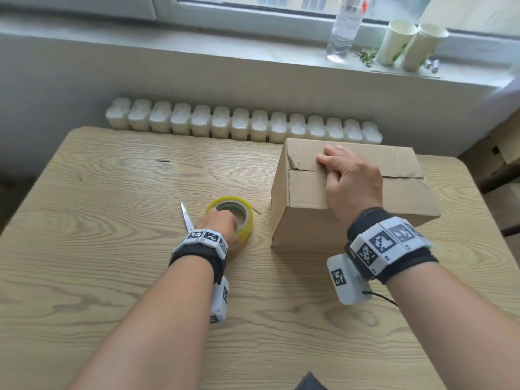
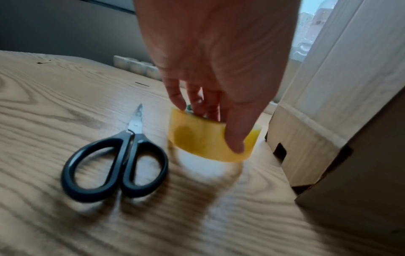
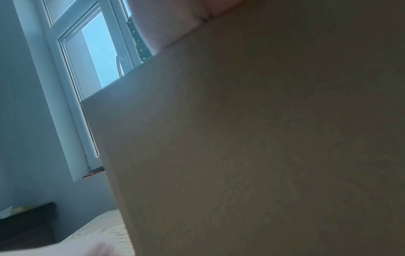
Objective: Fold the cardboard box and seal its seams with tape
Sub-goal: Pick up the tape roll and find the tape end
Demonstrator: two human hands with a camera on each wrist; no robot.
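Left hand point(image 2: 210, 57) grip: fingers hooked down into the core of the yellow roll of clear packing tape point(image 2: 210, 140), thumb point(image 2: 235, 138) pressed on the outer wall, so a closed pinch across the roll's wall. Roll looks slightly tilted, near edge off the table; blur makes it hard to be sure. Right hand point(image 1: 350, 181) grip: flat and open, palm and fingers pressing down on the top flaps of the brown cardboard box point(image 1: 306, 226), fingers across the centre seam, holding nothing. Right wrist view shows only the box side wall up close, no fingers. Box sits on the right side of the light wood-grain table point(image 1: 112, 277), flaps folded shut, seam not yet taped, far flap creased near its left corner. Roll is just left of the box, and black-handled steel scissors point(image 2: 116, 162) lie just beside the roll on its left. Handling, my read: box is light, probably empty, stiff on the panels but springy at the flaps, so they need constant downward pressure until tape goes on. Roll is light and rigid, outer face slick; the core-and-wall pinch is the right hold.
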